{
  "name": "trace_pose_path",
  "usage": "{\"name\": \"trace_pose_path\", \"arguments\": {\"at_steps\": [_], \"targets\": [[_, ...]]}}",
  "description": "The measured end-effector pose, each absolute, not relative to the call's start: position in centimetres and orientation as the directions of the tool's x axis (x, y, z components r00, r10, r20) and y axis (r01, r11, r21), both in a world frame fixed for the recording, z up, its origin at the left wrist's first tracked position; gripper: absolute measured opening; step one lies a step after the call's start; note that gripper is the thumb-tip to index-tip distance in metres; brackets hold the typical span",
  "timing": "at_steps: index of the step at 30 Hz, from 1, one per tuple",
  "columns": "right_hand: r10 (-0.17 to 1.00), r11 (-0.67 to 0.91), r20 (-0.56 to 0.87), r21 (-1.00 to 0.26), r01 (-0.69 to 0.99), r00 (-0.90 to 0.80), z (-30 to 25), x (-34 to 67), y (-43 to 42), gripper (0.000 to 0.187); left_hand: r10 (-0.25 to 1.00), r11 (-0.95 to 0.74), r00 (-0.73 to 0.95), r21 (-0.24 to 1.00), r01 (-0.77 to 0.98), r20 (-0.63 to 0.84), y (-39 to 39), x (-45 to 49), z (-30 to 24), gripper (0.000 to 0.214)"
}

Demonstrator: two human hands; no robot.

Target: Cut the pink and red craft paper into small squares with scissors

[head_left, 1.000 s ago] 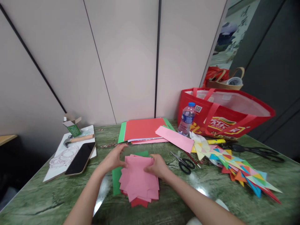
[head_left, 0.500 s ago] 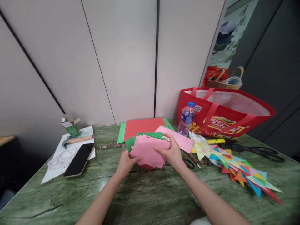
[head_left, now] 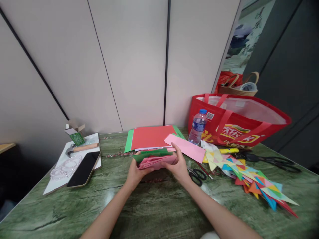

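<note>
Left of the bottle [head_left: 198, 127], the left hand [head_left: 135, 174] and the right hand [head_left: 179, 168] grip the paper stack [head_left: 155, 162]; gentle, even pressure from both sides should keep it together.

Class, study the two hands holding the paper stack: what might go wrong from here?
First, the paper stack is held between the left hand and right hand with its edges uneven, so a sheet might slip out.
Second, the scissors lie close beside the right wrist, which partly hides them; a sideways move could knock them or brush the blades.
</note>
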State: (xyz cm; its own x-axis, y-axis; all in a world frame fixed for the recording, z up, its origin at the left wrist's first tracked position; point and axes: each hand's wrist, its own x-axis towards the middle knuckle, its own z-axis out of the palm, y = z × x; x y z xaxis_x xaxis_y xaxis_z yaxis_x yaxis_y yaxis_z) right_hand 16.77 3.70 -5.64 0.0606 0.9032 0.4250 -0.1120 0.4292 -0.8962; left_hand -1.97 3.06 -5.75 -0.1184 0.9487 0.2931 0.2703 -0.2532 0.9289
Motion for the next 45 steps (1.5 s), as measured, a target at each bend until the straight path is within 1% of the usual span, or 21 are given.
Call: {"name": "trace_pose_path", "arguments": {"at_steps": [2, 4, 6, 9, 11, 13, 15, 17, 19, 20, 23, 25, 28, 30, 32, 33, 36, 39, 41, 43, 45], "targets": [[0.912, 0.410, 0.409, -0.899, -0.155, 0.044, -6.2, 16.5, 3.8, 0.089, 0.950, -0.264, -0.098, 0.930, 0.255, 0.297, 2.9, -1.8, -5.9, 0.070], [0.914, 0.405, 0.405, -0.905, -0.131, 0.021, -6.8, 16.2, 3.8, 0.086, 0.948, -0.283, -0.077, 0.927, 0.245, 0.310, 2.9, -1.7, -5.9, 0.066], [0.913, 0.408, 0.409, -0.908, -0.091, 0.016, -7.2, 15.9, 3.8, 0.079, 0.942, -0.305, -0.065, 0.922, 0.240, 0.329, 2.8, -1.5, -5.9, 0.063], [0.909, 0.417, 0.417, -0.907, -0.056, 0.016, -7.2, 15.7, 3.7, 0.062, 0.941, -0.318, -0.041, 0.920, 0.229, 0.335, 2.6, -1.1, -6.0, 0.051], [0.904, 0.428, 0.428, -0.903, -0.035, 0.015, -7.0, 15.8, 3.7, 0.056, 0.943, -0.322, -0.011, 0.921, 0.221, 0.332, 2.5, -1.0, -6.0, 0.049], [0.899, 0.439, 0.439, -0.898, -0.023, -0.005, -6.9, 16.0, 3.6, 0.058, 0.940, -0.337, 0.022, 0.915, 0.222, 0.341, 2.5, -1.2, -6.0, 0.061], [0.893, 0.449, 0.449, -0.893, -0.022, -0.038, -6.9, 16.1, 3.6, 0.065, 0.931, -0.357, 0.019, 0.899, 0.255, 0.364, 2.5, -1.5, -6.1, 0.081], [0.888, 0.455, 0.456, -0.890, -0.025, -0.066, -7.0, 15.8, 3.4, 0.073, 0.924, -0.367, 0.000, 0.885, 0.287, 0.383, 2.5, -1.7, -6.3, 0.093], [0.884, 0.461, 0.461, -0.887, -0.025, -0.079, -7.3, 15.3, 3.3, 0.077, 0.924, -0.373, 0.008, 0.894, 0.248, 0.383, 2.4, -1.4, -6.5, 0.097], [0.882, 0.464, 0.464, -0.886, -0.021, -0.080, -7.4, 15.1, 3.2, 0.075, 0.924, -0.378, 0.021, 0.902, 0.209, 0.383, 2.3, -1.1, -6.6, 0.096], [0.880, 0.471, 0.469, -0.882, 0.006, -0.067, -7.5, 14.8, 3.2, 0.057, 0.921, -0.388, 0.015, 0.912, 0.130, 0.390, 1.9, -0.2, -6.5, 0.082], [0.884, 0.466, 0.464, -0.884, 0.033, -0.054, -7.3, 15.1, 3.3, 0.053, 0.929, -0.366, -0.005, 0.919, 0.146, 0.371, 1.8, 0.0, -6.1, 0.079], [0.893, 0.450, 0.447, -0.890, 0.070, -0.049, -6.9, 15.8, 3.3, 0.064, 0.937, -0.344, 0.011, 0.918, 0.195, 0.349, 1.8, -0.2, -5.6, 0.097], [0.898, 0.440, 0.437, -0.894, 0.082, -0.055, -6.8, 16.0, 3.2, 0.073, 0.926, -0.370, 0.020, 0.899, 0.233, 0.376, 1.7, -0.5, -5.5, 0.107], [0.900, 0.437, 0.433, -0.895, 0.094, -0.054, -6.8, 15.8, 3.0, 0.079, 0.895, -0.427, 0.021, 0.843, 0.328, 0.445, 1.7, -0.6, -5.5, 0.108], [0.899, 0.438, 0.436, -0.893, 0.105, -0.044, -6.8, 15.7, 2.9, 0.079, 0.866, -0.467, 0.026, 0.789, 0.398, 0.500, 1.6, -0.6, -5.5, 0.106], [0.885, 0.458, 0.465, -0.878, 0.139, 0.023, -6.9, 15.0, 2.5, 0.074, 0.741, -0.600, 0.128, 0.563, 0.568, 0.659, 1.5, -0.6, -5.5, 0.088], [0.860, 0.483, 0.497, -0.866, 0.132, 0.116, -7.0, 14.5, 2.2, 0.068, 0.659, -0.675, 0.249, 0.411, 0.613, 0.710, 1.5, -0.7, -5.2, 0.070], [0.846, 0.485, 0.500, -0.866, 0.123, 0.185, -6.8, 14.3, 2.1, 0.064, 0.641, -0.691, 0.292, 0.368, 0.622, 0.710, 1.5, -0.8, -5.1, 0.068], [0.831, 0.485, 0.502, -0.865, 0.130, 0.240, -6.4, 14.2, 2.1, 0.061, 0.640, -0.696, 0.307, 0.362, 0.621, 0.704, 1.5, -0.8, -5.1, 0.070], [0.808, 0.510, 0.539, -0.842, 0.174, 0.238, -5.9, 14.1, 2.0, 0.055, 0.642, -0.695, 0.297, 0.372, 0.615, 0.707, 1.4, -0.8, -5.1, 0.070]]}}
